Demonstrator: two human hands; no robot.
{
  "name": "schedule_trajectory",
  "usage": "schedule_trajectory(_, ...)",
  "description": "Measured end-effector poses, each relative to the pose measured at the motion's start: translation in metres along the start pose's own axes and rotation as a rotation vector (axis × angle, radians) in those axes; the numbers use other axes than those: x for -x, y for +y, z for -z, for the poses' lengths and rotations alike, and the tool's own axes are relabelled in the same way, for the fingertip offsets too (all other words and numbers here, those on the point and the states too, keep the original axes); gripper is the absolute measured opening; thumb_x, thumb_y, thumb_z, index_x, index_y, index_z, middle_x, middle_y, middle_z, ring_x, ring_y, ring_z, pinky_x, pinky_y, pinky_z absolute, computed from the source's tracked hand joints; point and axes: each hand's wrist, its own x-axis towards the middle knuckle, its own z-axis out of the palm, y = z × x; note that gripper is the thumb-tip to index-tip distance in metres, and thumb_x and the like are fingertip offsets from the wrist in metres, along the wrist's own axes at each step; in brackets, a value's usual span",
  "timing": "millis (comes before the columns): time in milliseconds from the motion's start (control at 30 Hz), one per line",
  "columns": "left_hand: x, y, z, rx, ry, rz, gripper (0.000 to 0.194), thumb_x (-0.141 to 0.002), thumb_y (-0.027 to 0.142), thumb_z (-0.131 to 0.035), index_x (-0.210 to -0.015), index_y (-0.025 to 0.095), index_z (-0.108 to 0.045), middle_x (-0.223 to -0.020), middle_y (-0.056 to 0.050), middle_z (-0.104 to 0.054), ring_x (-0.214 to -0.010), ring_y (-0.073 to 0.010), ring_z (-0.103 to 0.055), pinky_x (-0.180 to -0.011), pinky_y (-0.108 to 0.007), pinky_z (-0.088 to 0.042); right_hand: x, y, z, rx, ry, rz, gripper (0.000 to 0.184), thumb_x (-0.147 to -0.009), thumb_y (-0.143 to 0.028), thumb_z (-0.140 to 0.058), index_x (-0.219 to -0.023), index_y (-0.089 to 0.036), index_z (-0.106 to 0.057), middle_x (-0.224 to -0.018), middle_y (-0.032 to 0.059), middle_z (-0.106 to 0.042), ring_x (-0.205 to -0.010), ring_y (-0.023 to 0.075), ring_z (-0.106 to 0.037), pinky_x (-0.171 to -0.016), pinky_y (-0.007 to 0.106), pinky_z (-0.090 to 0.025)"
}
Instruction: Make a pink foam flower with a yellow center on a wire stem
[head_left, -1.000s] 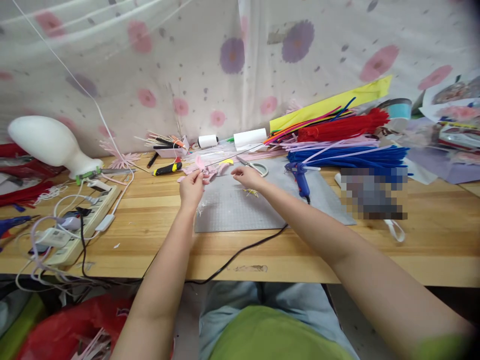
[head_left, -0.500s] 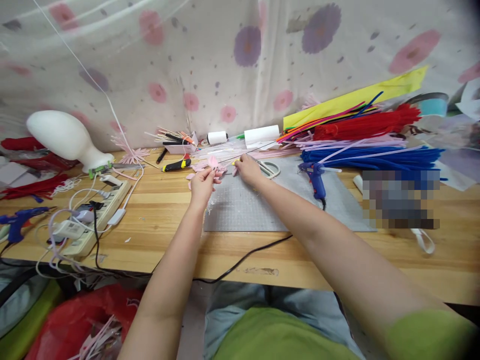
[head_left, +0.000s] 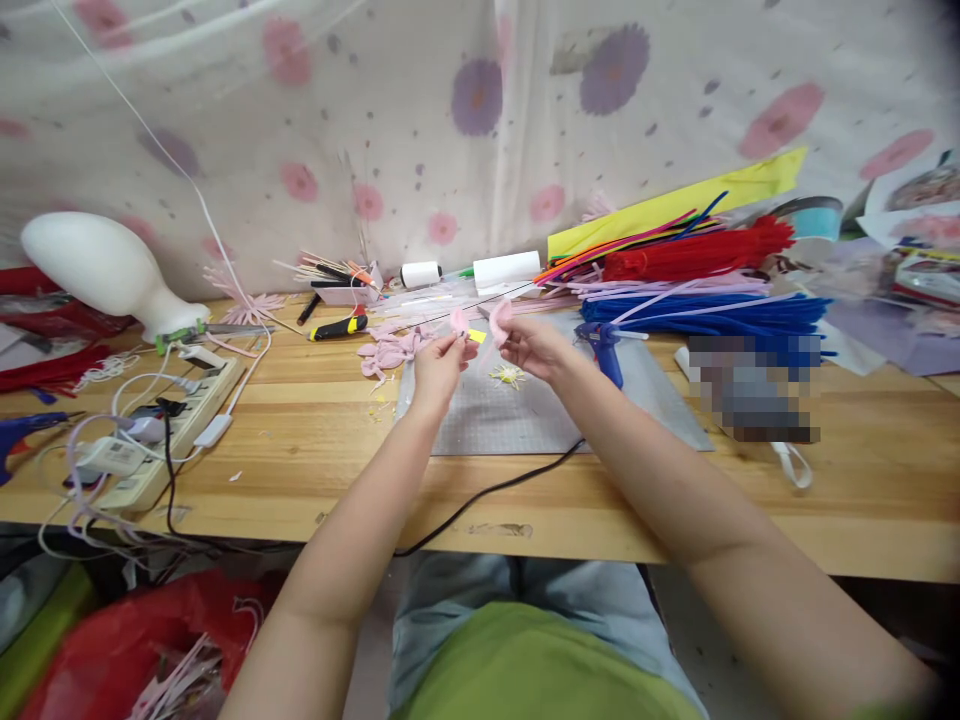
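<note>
At the frame's centre, our left hand (head_left: 439,370) pinches a small pink piece (head_left: 458,322) and our right hand (head_left: 537,348) a curved pink piece (head_left: 500,320), slightly apart, over the grey mat (head_left: 495,425) on the surface (head_left: 300,440).

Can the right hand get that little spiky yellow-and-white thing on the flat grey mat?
Probably yes. The little spiky yellow-and-white thing lies uncovered on the mat, close to the right hand. But that hand holds a curved pink piece, so it may need freeing first.
</note>
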Motion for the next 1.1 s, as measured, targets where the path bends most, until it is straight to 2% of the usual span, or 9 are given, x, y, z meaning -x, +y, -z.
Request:
schedule_trajectory(67, 0.006, -0.008, -0.009, -0.02, -0.007, -0.063, 0.017, -0.083, 0.023, -0.053, -0.088, 0.014, -0.067, -0.088, -0.007, -0.073, -0.075, -0.013, -0.068, -0.068, -0.023, -0.05, 0.012, 0.008, 0.0, 0.003, -0.014, -0.001, 0.007, -0.078, -0.016, -0.057, -0.076, -0.018, -0.051, -0.058, -0.0023, -0.057, -0.048, 0.0067, -0.053, -0.045, 0.016, -0.043)
schedule_trajectory(167, 0.013, -0.022, -0.016, -0.082, 0.01, -0.191, 0.017, -0.084, 0.022, -0.052, -0.087, 0.017, -0.068, -0.086, -0.004, -0.072, -0.07, -0.0133, -0.066, -0.065, -0.024, -0.05, 0.022, 0.023, -0.002, -0.01, 0.028, 0.079, 0.01, -0.076, -0.02, -0.06, -0.077, -0.019, -0.05, -0.059, -0.0035, -0.059, -0.048, 0.0065, -0.055, -0.043, 0.015, -0.042)
schedule_trajectory(333, 0.025, -0.039, -0.02, -0.277, 0.04, -0.331, 0.02, -0.085, 0.026, -0.05, -0.093, 0.02, -0.068, -0.082, -0.002, -0.069, -0.067, -0.013, -0.064, -0.064, -0.023, -0.049, 0.023, 0.037, -0.005, -0.108, 0.107, 0.11, 0.013, -0.075, -0.017, -0.058, -0.075, -0.02, -0.045, -0.055, -0.005, -0.057, -0.045, 0.0056, -0.053, -0.042, 0.015, -0.041)
schedule_trajectory(433, 0.03, -0.041, -0.02, -0.377, 0.038, -0.369, 0.023, -0.087, 0.028, -0.048, -0.095, 0.021, -0.068, -0.08, -0.003, -0.069, -0.066, -0.0129, -0.062, -0.065, -0.023, -0.047, 0.022, 0.039, -0.006, -0.15, 0.134, 0.113, 0.011, -0.075, -0.013, -0.054, -0.073, -0.019, -0.045, -0.053, -0.0046, -0.056, -0.044, 0.0054, -0.052, -0.043, 0.015, -0.042)
schedule_trajectory(633, 0.031, -0.04, -0.019, -0.54, 0.048, -0.455, 0.026, -0.087, 0.027, -0.047, -0.1, 0.02, -0.068, -0.09, -0.006, -0.07, -0.075, -0.0155, -0.061, -0.072, -0.025, -0.046, 0.023, 0.04, -0.006, -0.216, 0.118, 0.087, 0.014, -0.078, -0.006, -0.046, -0.072, -0.019, -0.046, -0.051, -0.0042, -0.056, -0.045, 0.0052, -0.053, -0.047, 0.014, -0.046)
schedule_trajectory(867, 0.032, -0.038, -0.016, -0.545, 0.056, -0.499, 0.025, -0.084, 0.026, -0.054, -0.102, 0.02, -0.069, -0.098, -0.006, -0.071, -0.085, -0.0167, -0.063, -0.079, -0.026, -0.046, 0.022, 0.038, -0.006, -0.253, 0.108, 0.073, 0.014, -0.078, -0.006, -0.048, -0.072, -0.018, -0.046, -0.048, -0.0041, -0.054, -0.045, 0.0064, -0.05, -0.046, 0.016, -0.045)
schedule_trajectory(1100, 0.028, -0.04, -0.013, -0.625, 0.052, -0.539, 0.024, -0.086, 0.028, -0.052, -0.099, 0.02, -0.071, -0.086, -0.006, -0.069, -0.08, -0.0168, -0.06, -0.078, -0.027, -0.044, 0.023, 0.037, -0.003, -0.257, 0.063, -0.001, 0.015, -0.081, -0.008, -0.049, -0.07, -0.017, -0.051, -0.049, -0.003, -0.055, -0.044, 0.0055, -0.05, -0.045, 0.013, -0.045)
